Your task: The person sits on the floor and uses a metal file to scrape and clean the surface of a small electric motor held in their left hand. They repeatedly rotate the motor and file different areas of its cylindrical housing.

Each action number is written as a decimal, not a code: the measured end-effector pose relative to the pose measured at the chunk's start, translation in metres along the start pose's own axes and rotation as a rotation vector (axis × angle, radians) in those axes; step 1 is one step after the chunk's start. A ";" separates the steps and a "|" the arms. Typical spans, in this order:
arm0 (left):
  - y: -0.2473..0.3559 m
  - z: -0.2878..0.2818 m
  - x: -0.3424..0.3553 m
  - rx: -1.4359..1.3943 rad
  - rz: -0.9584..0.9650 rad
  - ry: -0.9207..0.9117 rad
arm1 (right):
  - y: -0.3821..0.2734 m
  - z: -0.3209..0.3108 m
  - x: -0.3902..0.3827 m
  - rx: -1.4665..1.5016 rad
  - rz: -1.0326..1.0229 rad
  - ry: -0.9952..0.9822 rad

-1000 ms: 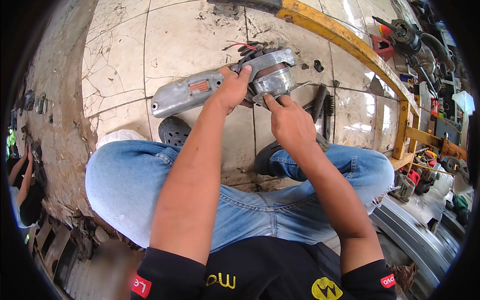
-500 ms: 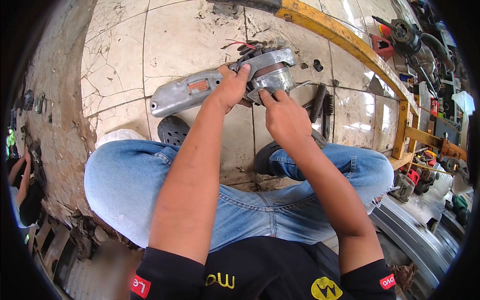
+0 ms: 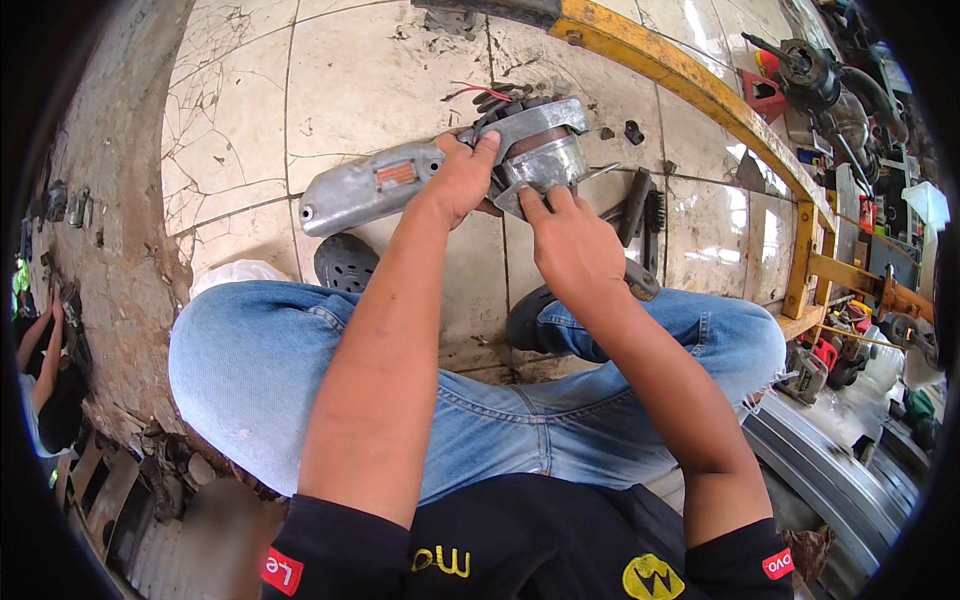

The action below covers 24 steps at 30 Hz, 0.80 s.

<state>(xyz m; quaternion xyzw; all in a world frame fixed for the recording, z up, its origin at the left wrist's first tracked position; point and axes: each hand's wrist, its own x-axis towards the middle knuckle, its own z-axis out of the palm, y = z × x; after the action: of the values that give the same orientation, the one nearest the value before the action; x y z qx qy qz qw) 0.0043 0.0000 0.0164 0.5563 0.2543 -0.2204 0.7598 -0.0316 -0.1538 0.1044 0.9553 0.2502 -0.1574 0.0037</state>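
A round metal motor-like part (image 3: 548,160), perhaps an alternator, rests on the tiled floor in front of me. It has a grey bracket, a reddish-brown band and a red wire (image 3: 478,88). My left hand (image 3: 462,180) grips its left side, thumb on the bracket and fingers mostly hidden. My right hand (image 3: 578,240) is closed at its near edge, pinching a thin flat grey piece (image 3: 510,200) close to the metal rim. Left of the part lies a long grey metal cover (image 3: 350,190) with an orange label, partly behind my left hand.
A dark brush (image 3: 655,220) and a dark bar (image 3: 635,205) lie to the right. Small black pieces (image 3: 634,132) sit beyond. A yellow metal frame (image 3: 680,75) crosses the far right. A dark perforated shoe (image 3: 345,262) is near my left knee. Another person's arms (image 3: 45,345) show far left.
My right hand has shifted slightly toward me, and more of the flat grey piece shows beside its fingers. My left hand and the metal part have stayed nearly still.
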 end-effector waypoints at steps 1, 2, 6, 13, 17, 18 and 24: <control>0.000 0.000 0.000 -0.011 0.013 -0.006 | 0.001 0.000 0.002 0.006 0.004 -0.002; 0.000 0.000 0.000 -0.013 0.009 -0.007 | 0.003 0.000 0.007 0.012 0.008 -0.003; 0.001 0.000 -0.001 0.000 0.003 -0.006 | 0.006 -0.001 0.000 0.129 0.066 -0.072; 0.001 -0.002 0.000 -0.013 -0.006 -0.031 | 0.006 -0.001 0.012 0.177 0.044 -0.006; -0.003 0.001 0.002 0.000 -0.001 -0.009 | 0.009 -0.003 0.003 0.196 0.062 -0.046; -0.002 -0.001 0.002 -0.004 -0.003 -0.017 | 0.009 -0.002 0.004 0.194 0.064 -0.037; -0.003 0.000 0.001 0.007 0.018 -0.009 | 0.014 0.001 -0.003 0.185 0.050 -0.053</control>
<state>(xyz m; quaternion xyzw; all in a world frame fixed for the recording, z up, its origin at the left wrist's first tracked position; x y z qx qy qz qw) 0.0034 -0.0009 0.0140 0.5601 0.2450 -0.2169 0.7610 -0.0279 -0.1676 0.1032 0.9530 0.2105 -0.2049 -0.0738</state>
